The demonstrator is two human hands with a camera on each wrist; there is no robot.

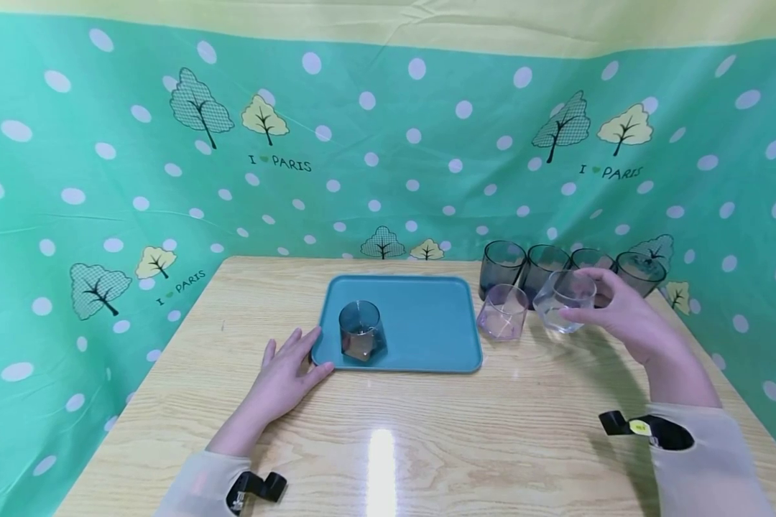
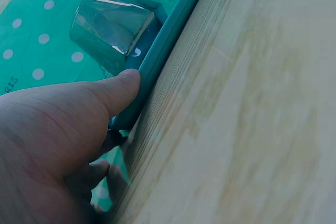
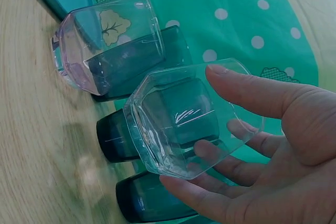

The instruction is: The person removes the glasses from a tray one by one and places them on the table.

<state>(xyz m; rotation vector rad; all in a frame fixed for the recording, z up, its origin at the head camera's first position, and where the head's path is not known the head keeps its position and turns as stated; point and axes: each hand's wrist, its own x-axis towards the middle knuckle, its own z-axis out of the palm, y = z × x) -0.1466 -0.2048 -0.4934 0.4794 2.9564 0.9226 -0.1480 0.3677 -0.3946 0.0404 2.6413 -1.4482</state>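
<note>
My right hand [image 1: 621, 319] holds a clear drinking glass [image 1: 559, 305], thumb on one side and fingers on the other. The glass [image 3: 173, 119] is tilted, just right of a pale purple glass [image 1: 503, 316] standing on the table. At the near left corner of a blue tray [image 1: 427, 327] rests my left hand [image 1: 284, 377]. Its fingers lie along the tray's left side, and the thumb [image 2: 123, 87] touches the rim in the left wrist view. A grey-blue tinted glass [image 1: 361, 334] stands upright on the tray's left part.
Several dark tinted glasses stand in a row at the table's back right, including one at the row's left end [image 1: 501, 266]. The light wooden table [image 1: 453, 438] reaches back to a green dotted curtain [image 1: 414, 165], which also hangs at both sides.
</note>
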